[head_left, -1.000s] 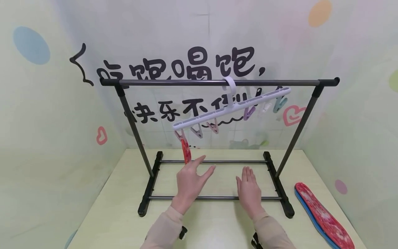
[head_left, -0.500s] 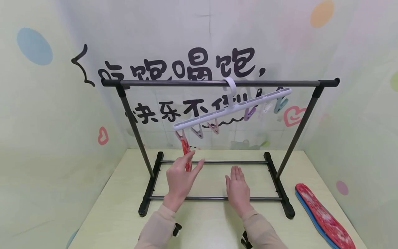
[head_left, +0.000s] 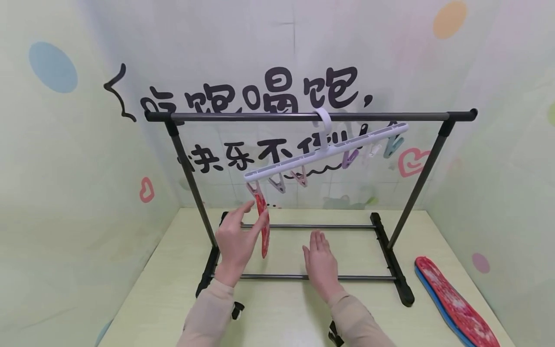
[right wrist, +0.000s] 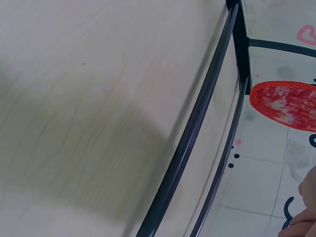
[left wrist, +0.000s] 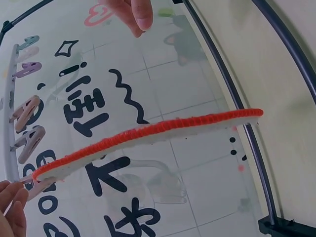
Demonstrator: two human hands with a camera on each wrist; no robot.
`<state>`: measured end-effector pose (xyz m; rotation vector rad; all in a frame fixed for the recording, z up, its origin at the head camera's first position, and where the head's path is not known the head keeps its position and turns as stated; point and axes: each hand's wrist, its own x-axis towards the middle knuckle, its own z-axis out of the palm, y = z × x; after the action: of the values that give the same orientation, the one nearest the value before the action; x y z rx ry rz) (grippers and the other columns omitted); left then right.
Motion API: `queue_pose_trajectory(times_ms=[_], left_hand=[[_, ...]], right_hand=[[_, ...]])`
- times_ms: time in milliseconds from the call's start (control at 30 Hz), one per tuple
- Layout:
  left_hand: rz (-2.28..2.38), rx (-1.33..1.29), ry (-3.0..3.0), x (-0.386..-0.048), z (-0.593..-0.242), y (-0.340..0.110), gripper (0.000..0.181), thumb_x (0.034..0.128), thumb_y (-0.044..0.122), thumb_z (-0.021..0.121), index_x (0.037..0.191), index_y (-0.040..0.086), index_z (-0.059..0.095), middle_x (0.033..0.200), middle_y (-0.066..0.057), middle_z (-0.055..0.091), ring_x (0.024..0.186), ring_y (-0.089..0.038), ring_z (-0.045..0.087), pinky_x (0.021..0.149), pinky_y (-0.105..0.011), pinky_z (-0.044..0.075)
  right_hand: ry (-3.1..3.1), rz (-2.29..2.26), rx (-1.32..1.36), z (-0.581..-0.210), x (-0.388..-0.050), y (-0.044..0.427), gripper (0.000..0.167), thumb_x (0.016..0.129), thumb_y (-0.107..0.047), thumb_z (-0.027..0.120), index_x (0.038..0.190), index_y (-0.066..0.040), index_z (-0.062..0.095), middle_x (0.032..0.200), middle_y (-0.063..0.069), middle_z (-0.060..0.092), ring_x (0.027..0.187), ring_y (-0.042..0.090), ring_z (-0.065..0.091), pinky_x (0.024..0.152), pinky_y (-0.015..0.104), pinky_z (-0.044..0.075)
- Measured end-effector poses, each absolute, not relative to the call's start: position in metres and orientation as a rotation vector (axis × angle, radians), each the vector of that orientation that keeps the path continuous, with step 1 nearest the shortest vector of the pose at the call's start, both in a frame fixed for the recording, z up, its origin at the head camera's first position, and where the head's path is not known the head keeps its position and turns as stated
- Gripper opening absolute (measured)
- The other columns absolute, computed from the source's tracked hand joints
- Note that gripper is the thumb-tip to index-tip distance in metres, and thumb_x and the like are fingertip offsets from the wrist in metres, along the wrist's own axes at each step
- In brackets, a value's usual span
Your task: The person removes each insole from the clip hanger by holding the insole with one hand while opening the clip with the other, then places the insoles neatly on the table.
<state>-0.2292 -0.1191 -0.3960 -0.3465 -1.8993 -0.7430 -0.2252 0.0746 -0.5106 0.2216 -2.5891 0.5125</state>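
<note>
A red insole (head_left: pixel 265 243) hangs lengthwise from a pink clip (head_left: pixel 253 188) at the near left end of a lilac hanger (head_left: pixel 299 160). Edge-on in the left wrist view, the same insole (left wrist: pixel 148 131) shows a red top and white underside. My left hand (head_left: pixel 234 241) is beside it, with thumb and fingers spread on either side; the fingertips (left wrist: pixel 15 210) are close to the clip. Whether they touch it is unclear. Over the rack's front bar, my right hand (head_left: pixel 322 264) has its fingers straight and together, holding nothing.
The hanger hooks over the top bar (head_left: pixel 208 117) of a black rack and tilts down to the left. Several other clips, such as the purple clip (head_left: pixel 349 158), dangle from it. A red and blue insole (head_left: pixel 455 301) lies on the table (head_left: pixel 277 308) at the right.
My left hand has moved left and slightly up, uncovering the hanging insole's lower part. My right hand has shifted left too. The hanger and the insole on the table stay put.
</note>
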Motion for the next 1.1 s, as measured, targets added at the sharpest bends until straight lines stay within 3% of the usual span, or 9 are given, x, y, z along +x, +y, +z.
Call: queue_pose_trajectory(times_ms=[233, 467, 800, 1100], left_hand=[[-0.717, -0.28, -1.907, -0.238, -0.395, -0.13, 0.04, 0.0781, 0.024, 0.084, 0.108, 0.001, 0.073, 0.098, -0.014, 0.076, 0.081, -0.029, 0.072, 0.063, -0.041, 0.055], [-0.711, -0.219, -1.924, -0.248, -0.396, -0.139, 0.037, 0.0803, 0.024, 0.082, 0.11, 0.003, 0.074, 0.1, -0.012, 0.076, 0.083, -0.028, 0.073, 0.055, -0.041, 0.051], [-0.686, -0.184, -2.012, -0.255, -0.394, -0.143, 0.039, 0.0855, 0.033, 0.077, 0.111, 0.004, 0.073, 0.102, -0.013, 0.076, 0.083, -0.03, 0.073, 0.056, -0.04, 0.052], [-0.648, -0.206, -2.071, -0.261, -0.386, -0.138, 0.044, 0.0876, 0.042, 0.073, 0.111, 0.004, 0.073, 0.099, -0.014, 0.076, 0.079, -0.031, 0.073, 0.052, -0.037, 0.049]], right_hand=[[-2.604, 0.503, 0.274, -0.51, -0.226, 0.065, 0.053, 0.099, -0.029, 0.059, 0.133, 0.011, 0.054, 0.137, 0.026, 0.057, 0.13, 0.038, 0.053, 0.107, 0.044, 0.043], [-2.61, 0.479, 0.335, -0.504, -0.227, 0.048, 0.062, 0.098, -0.039, 0.058, 0.135, 0.01, 0.053, 0.139, 0.025, 0.055, 0.131, 0.036, 0.053, 0.107, 0.042, 0.044], [-2.713, 0.551, 0.392, -0.489, -0.225, 0.025, 0.068, 0.102, -0.048, 0.045, 0.145, 0.006, 0.043, 0.15, 0.021, 0.045, 0.141, 0.034, 0.041, 0.112, 0.041, 0.038], [-2.65, 0.459, 0.453, -0.481, -0.226, 0.008, 0.075, 0.099, -0.055, 0.046, 0.141, 0.008, 0.048, 0.145, 0.023, 0.05, 0.138, 0.033, 0.047, 0.11, 0.039, 0.04]])
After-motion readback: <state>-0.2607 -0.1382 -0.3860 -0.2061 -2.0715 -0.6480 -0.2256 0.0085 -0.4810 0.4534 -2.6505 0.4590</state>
